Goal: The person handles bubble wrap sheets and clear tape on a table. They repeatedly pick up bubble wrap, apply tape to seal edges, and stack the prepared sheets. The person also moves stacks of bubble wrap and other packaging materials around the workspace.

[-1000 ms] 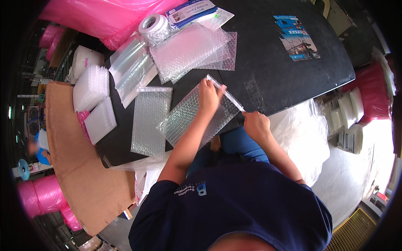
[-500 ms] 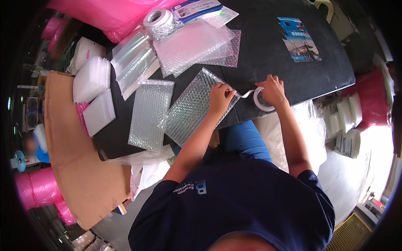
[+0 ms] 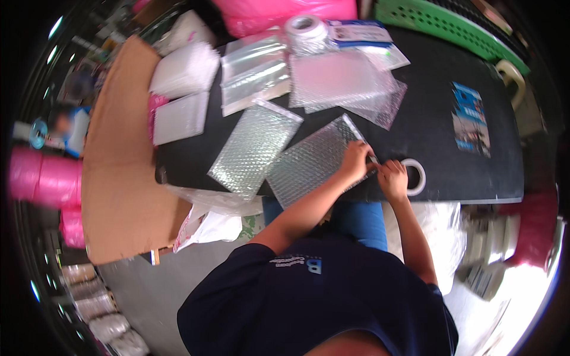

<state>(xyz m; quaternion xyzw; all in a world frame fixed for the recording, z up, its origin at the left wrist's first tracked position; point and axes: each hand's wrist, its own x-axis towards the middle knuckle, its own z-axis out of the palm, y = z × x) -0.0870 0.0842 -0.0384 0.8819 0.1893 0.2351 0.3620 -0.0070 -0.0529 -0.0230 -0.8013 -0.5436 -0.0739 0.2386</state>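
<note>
A bubble-wrap pouch point(image 3: 312, 166) lies slanted on the black table in front of me, a pale strip along its upper right edge. At that edge my left hand point(image 3: 356, 161) is closed, its fingertips pinching a short end of white tape. My right hand point(image 3: 393, 180) is closed close beside it, fingers bunched at the same tape; the exact grip is partly hidden. Just right of it a roll of white tape point(image 3: 421, 178) lies flat on the table. A second bubble-wrap pouch point(image 3: 255, 148) lies to the left, touching or nearly touching the first.
Behind are clear plastic sheets point(image 3: 255, 71), stacked bubble-wrap pouches point(image 3: 338, 77) and wrapped tape rolls point(image 3: 306, 35). White foam pouches point(image 3: 184, 71) are piled at the left, beside a cardboard sheet point(image 3: 124, 166). A green perforated crate point(image 3: 445, 29) stands at the far right.
The view has shifted, so the table looks farther down and right. My right hand has left the tape roll and come close to my left hand at the pouch's edge.
</note>
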